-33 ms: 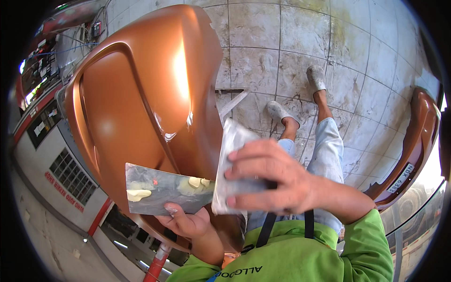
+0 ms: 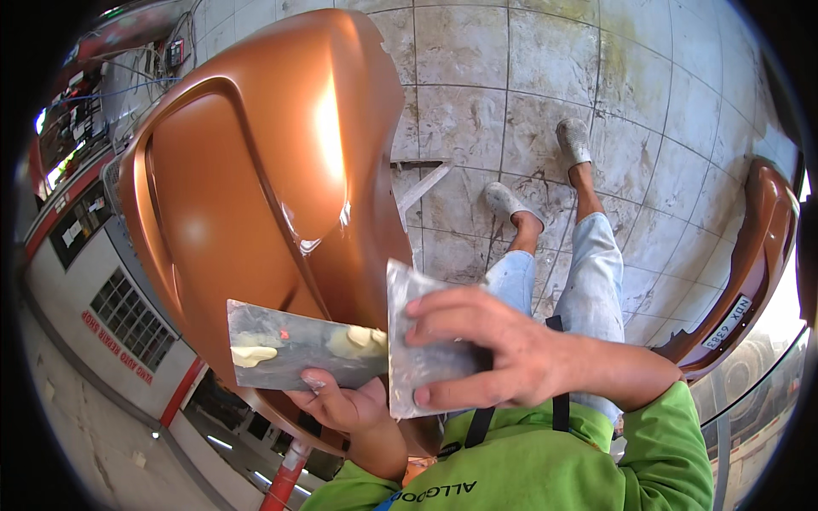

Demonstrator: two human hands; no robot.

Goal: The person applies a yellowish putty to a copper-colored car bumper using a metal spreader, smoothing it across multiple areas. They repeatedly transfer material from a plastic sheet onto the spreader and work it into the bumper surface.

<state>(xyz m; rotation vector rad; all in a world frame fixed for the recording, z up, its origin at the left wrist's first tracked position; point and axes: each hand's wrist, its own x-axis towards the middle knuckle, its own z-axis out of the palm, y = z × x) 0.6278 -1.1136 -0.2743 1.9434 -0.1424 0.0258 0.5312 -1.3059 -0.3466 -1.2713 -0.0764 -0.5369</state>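
My left hand (image 2: pixel 336 400) grips a flat grey plate (image 2: pixel 294 370) from below, thumb on top; it carries cream paste (image 2: pixel 251 354) at the left, more at the right, and a small red dab. My right hand (image 2: pixel 486 341) is wrapped over a grey spreader (image 2: pixel 409 383) with whitish, crusted edges, fingers on its upper face, its left edge against the plate's right end. Whether they touch I cannot tell. Just beyond both tools is a large copper-orange car body panel (image 2: pixel 230 196), glossy, with a curved recessed groove and a few light marks near its middle.
Stained floor tiles (image 2: pixel 545 51) lie around my feet, with a thin support bar (image 2: pixel 422 186) beside the panel. A brown bumper (image 2: pixel 767 230) with a number plate stands at the right. At the left are a grey wall with a barred window (image 2: pixel 132 315), cluttered equipment and a red-white post (image 2: pixel 285 473).
My right hand and its spreader have moved down toward the plate's right end, with the spreader's top edge lower. My left hand and plate have shifted very slightly down.
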